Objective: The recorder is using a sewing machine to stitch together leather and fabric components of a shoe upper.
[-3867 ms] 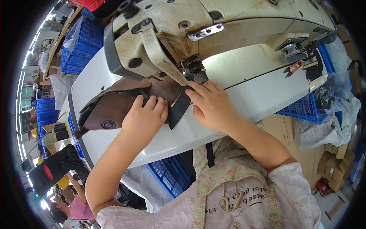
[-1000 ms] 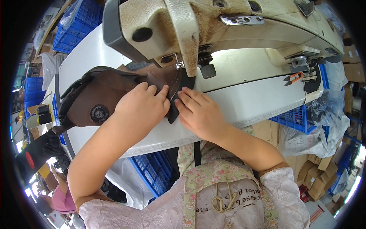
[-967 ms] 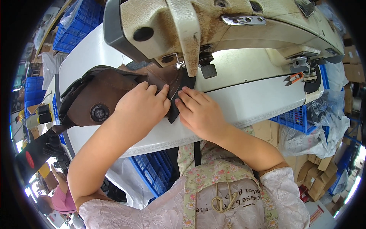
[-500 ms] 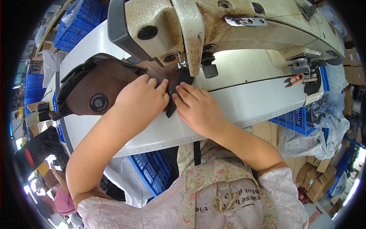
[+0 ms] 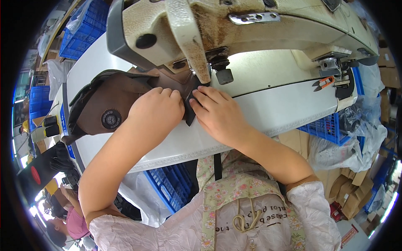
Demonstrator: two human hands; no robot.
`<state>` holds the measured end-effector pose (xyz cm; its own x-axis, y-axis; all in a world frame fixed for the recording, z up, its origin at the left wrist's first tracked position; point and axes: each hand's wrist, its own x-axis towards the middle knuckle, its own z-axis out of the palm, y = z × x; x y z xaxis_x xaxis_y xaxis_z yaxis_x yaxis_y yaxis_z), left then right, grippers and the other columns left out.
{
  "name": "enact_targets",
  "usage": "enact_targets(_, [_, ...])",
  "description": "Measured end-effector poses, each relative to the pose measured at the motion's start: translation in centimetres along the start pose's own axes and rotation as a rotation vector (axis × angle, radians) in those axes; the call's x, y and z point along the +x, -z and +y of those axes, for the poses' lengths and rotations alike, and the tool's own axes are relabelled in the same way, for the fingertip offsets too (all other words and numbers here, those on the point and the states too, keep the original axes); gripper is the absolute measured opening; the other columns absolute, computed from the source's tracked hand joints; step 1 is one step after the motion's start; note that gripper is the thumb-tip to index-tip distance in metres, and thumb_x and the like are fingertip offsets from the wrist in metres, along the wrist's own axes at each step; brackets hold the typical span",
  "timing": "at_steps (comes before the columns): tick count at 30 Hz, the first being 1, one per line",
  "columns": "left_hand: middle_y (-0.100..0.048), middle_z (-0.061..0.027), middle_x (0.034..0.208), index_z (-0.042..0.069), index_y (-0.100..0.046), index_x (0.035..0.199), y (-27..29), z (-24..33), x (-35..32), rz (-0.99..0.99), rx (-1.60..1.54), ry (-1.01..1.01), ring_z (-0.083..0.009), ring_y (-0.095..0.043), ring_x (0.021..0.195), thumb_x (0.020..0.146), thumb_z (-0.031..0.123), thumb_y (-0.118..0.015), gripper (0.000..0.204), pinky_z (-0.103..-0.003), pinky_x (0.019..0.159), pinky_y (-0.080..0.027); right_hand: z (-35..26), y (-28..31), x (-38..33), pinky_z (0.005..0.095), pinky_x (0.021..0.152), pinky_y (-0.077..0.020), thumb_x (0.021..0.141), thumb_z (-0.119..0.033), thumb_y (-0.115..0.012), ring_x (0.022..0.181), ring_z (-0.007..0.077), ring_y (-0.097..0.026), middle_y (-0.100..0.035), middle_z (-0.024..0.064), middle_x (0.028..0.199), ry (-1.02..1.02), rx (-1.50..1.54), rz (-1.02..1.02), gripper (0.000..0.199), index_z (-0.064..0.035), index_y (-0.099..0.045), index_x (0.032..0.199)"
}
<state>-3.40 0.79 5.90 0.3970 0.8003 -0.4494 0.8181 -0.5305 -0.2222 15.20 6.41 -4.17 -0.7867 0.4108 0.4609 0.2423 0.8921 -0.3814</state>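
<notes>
A brown leather piece (image 5: 93, 109) with a round dark badge and black edging lies bunched on the white sewing table, and its right end reaches under the head of a sewing machine (image 5: 184, 37). My left hand (image 5: 157, 109) is closed on the leather, knuckles up, fingertips hidden. Beside it, my right hand (image 5: 222, 116) grips a dark strip (image 5: 189, 112) at the leather's right end, its fingers bent over the strip and its thumb out of sight. Both hands are just in front of the machine's presser area, where the needle cannot be made out.
Orange-handled thread snips (image 5: 323, 83) rest at the machine's right base. A measuring scale runs along the front edge of the table (image 5: 268, 111). Blue crates (image 5: 169, 188) stand below and at the sides. Thread cones (image 5: 44, 129) are at the left, near another person (image 5: 75, 221).
My left fingers have curled in further on the leather, the outstretched finger now folded. The right hand stays on the dark strip. The view has shifted slightly, with the machine head sitting further left.
</notes>
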Motion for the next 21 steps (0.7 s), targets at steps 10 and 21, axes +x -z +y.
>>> enact_targets(10, [-0.065,-0.0038,0.083,0.007,-0.070,0.088,-1.1,1.2,0.6,0.236,0.040,-0.025,-0.0178,-0.065,0.079,0.073,0.012,-0.068,0.016,-0.028,0.068,-0.050,0.6,0.7,-0.1,0.0418,0.100,-0.0466,0.081,-0.015,-0.066,0.118,0.0278,-0.057,-0.067,0.0136,0.123,-0.026,-0.010,-0.025,0.033,0.0011,-0.070,0.109])
enact_targets(21, [-0.070,-0.0124,0.091,0.001,-0.064,0.094,-1.4,3.1,1.4,0.439,0.003,0.125,-0.0259,-0.070,0.097,0.079,0.015,-0.065,0.021,-0.033,0.082,-0.053,1.3,2.2,-0.6,0.0444,0.106,-0.0434,0.077,-0.021,-0.073,0.125,0.0313,-0.055,-0.064,0.0132,0.125,-0.015,-0.005,-0.139,0.038,-0.0036,-0.069,0.110])
